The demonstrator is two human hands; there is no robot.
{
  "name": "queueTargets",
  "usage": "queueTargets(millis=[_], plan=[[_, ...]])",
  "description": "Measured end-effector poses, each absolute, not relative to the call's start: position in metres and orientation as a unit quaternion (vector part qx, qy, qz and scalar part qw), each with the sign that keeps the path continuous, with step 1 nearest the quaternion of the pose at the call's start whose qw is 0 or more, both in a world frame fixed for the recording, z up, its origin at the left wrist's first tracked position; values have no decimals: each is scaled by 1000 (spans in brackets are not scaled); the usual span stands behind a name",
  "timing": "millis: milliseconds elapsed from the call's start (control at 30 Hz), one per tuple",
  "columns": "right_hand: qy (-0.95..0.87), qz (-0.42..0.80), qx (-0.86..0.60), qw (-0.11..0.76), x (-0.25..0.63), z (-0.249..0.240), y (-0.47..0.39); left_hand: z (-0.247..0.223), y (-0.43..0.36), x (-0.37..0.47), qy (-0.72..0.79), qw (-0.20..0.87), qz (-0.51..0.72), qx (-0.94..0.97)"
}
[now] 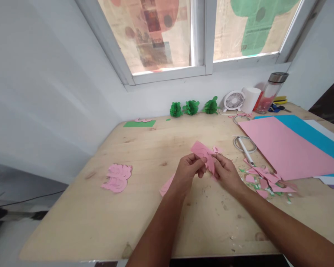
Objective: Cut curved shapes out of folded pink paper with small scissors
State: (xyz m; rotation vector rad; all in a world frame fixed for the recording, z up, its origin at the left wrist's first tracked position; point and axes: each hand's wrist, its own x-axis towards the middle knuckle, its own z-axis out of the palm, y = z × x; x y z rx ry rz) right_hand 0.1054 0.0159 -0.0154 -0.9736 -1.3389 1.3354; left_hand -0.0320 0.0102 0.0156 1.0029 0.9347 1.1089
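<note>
Pink paper (pixel 200 149) with curved outlines is held up over the middle of the wooden table (pixel 144 222). My left hand (pixel 191 168) pinches its lower left part between thumb and fingers. On its right side, my right hand (pixel 225 171) has its fingers closed on the same paper, near a narrow hanging piece. Under my left wrist a pink strip (pixel 166 186) lies partly hidden. A small pink scrap (pixel 217 149) shows just behind my right hand. Further left lie scalloped pink cutouts (pixel 117 178).
Paper scraps (pixel 267 181) and a white pen (pixel 245 150) lie at right, beside large pink (pixel 292 148) and blue sheets (pixel 308 129). Along the wall stand green paper figures (pixel 191 107), a fan (pixel 233 100) and a glass bottle (pixel 271 94). A green sheet (pixel 139 124) lies back left.
</note>
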Motion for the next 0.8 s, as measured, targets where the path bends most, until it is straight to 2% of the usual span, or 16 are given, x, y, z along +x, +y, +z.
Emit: queueTargets(millis=[200, 800], plan=[[-523, 592, -366, 492, 104, -13, 14, 16, 9, -31, 409, 622, 486, 458], [-540, 598, -368, 463, 106, -8, 12, 16, 8, -30, 413, 596, 471, 501]])
